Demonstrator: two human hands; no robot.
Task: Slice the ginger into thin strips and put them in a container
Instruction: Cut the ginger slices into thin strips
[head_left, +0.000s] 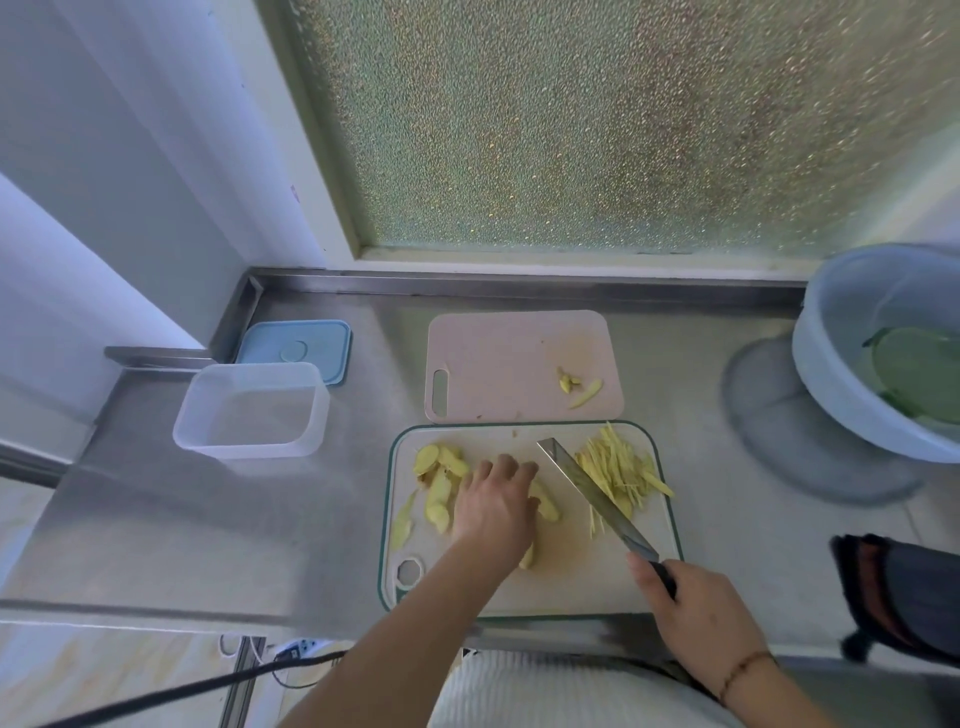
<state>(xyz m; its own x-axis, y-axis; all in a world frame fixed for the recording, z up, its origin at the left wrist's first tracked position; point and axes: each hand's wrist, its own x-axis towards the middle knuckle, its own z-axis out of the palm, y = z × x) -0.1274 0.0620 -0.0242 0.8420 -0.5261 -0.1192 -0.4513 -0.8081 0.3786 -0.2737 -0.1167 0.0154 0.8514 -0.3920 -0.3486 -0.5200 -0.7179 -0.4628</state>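
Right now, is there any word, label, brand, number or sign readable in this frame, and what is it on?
None can be read.
Blue lid: a round raised mark only, no legible text.
Knife blade: no marking legible.
Clear container, both cutting boards, basin: no print visible.

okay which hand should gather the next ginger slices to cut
Left. The left hand already rests on the ginger slices on the cutting board, while the right hand grips the knife.
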